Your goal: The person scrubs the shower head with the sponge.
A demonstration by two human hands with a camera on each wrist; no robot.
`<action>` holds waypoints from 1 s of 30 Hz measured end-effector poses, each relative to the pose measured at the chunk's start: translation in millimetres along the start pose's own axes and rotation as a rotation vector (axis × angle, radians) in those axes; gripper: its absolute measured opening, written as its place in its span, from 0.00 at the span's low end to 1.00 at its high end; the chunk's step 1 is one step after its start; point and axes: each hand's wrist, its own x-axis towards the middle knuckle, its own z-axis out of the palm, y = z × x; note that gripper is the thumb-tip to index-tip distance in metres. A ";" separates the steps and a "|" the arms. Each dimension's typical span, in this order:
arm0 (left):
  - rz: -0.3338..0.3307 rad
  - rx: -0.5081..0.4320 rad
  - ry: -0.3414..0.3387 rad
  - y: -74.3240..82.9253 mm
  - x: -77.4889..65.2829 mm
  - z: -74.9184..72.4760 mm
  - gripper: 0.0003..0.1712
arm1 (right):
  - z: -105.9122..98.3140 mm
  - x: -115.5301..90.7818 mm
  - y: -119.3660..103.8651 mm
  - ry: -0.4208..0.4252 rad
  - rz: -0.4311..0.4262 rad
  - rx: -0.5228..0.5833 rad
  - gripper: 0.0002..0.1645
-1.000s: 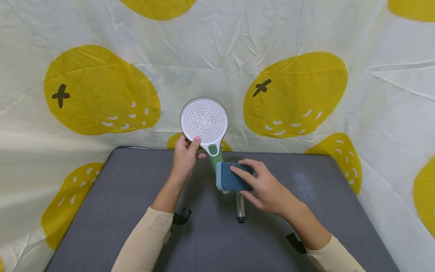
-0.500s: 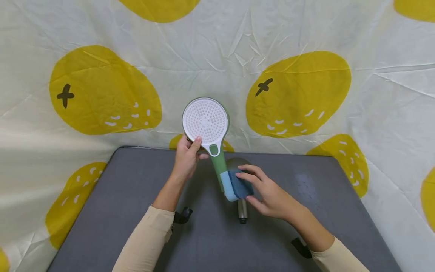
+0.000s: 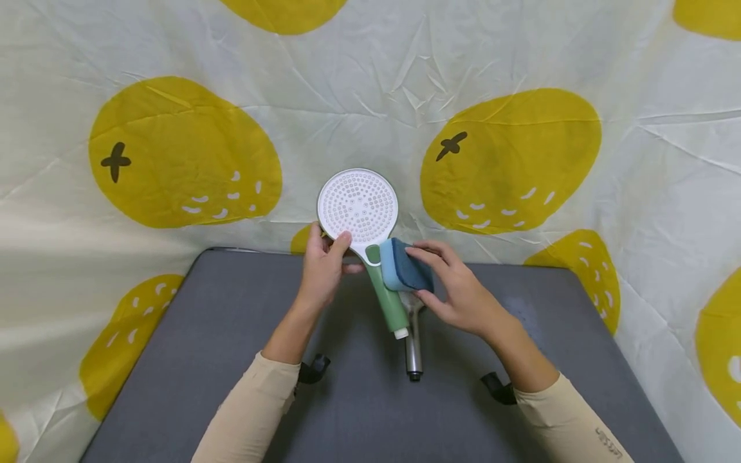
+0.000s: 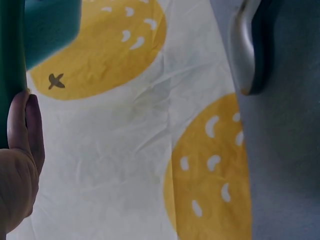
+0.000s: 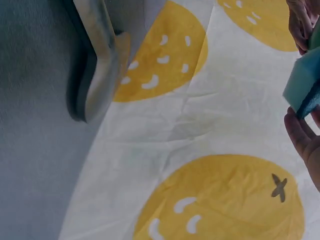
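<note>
My left hand [image 3: 325, 267] holds a hand shower [image 3: 389, 302] by the lower left edge of its round head, thumb on the white spray face. The green handle slants down to the right and ends in a white tip. A two-tone blue sponge [image 3: 407, 265] is pinched by my right hand [image 3: 463, 292], its light blue side against the upper handle. At the right of the right wrist view, fingers [image 5: 300, 135] sit below the sponge [image 5: 302, 82]. The left wrist view catches the handle [image 4: 11, 65] at its left edge, beside the sponge [image 4: 52, 30].
Behind the green handle, a metal shower head [image 3: 413, 350] lies on the dark grey table [image 3: 243, 308], its upper part mostly hidden. A pale curtain [image 3: 359, 77] with yellow fruit prints hangs behind the table. Black camera mounts [image 3: 314, 368] stick out at both wrists.
The sponge went from the lower handle down towards its end, then up to just below the head. The hand shower shifted slightly right; its handle end is now uncovered.
</note>
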 end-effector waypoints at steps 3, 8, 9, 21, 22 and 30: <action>-0.007 0.069 0.032 1.2 1.7 0.8 0.16 | -8.1 2.7 -2.6 -0.052 -0.019 -0.069 0.44; -0.019 0.219 0.019 1.3 4.2 -0.2 0.16 | -20.2 4.4 -8.7 -0.131 -0.122 -0.168 0.44; -0.023 0.255 0.011 1.3 4.7 -0.5 0.17 | -21.2 4.0 -10.3 -0.149 -0.145 -0.178 0.44; -0.016 0.546 -0.024 -2.7 10.5 -5.2 0.17 | -14.9 -6.6 -43.1 -0.332 -0.298 -0.287 0.42; -0.018 0.562 -0.026 -2.3 10.7 -5.3 0.17 | -14.6 -6.5 -44.5 -0.341 -0.310 -0.294 0.41; -0.057 0.632 -0.042 1.8 12.1 -7.3 0.19 | -13.5 4.0 -44.8 -0.377 -0.299 -0.320 0.40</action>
